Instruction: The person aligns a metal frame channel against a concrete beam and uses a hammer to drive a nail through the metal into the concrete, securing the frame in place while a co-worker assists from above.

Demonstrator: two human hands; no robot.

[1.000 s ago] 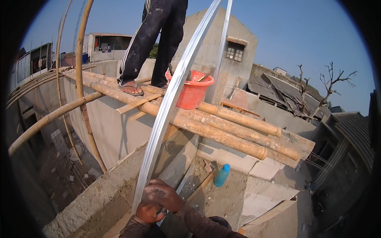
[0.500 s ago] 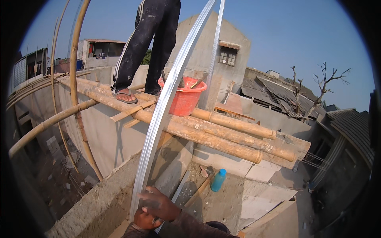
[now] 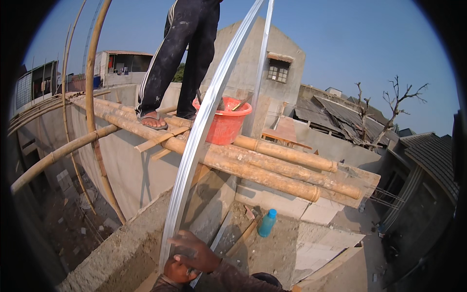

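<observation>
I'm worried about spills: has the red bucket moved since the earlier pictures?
No. The bucket sits at the same spot on the bamboo poles; both shifted together in the picture as the whole view moved.

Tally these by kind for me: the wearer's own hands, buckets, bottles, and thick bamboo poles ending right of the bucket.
Left hand and right hand: 2
Red bucket: 1
Blue bottle: 1
Thick bamboo poles: 3
Total: 7

Head-worn fisheye looks ahead and down past hands (image 3: 198, 252), seemingly near.
</observation>
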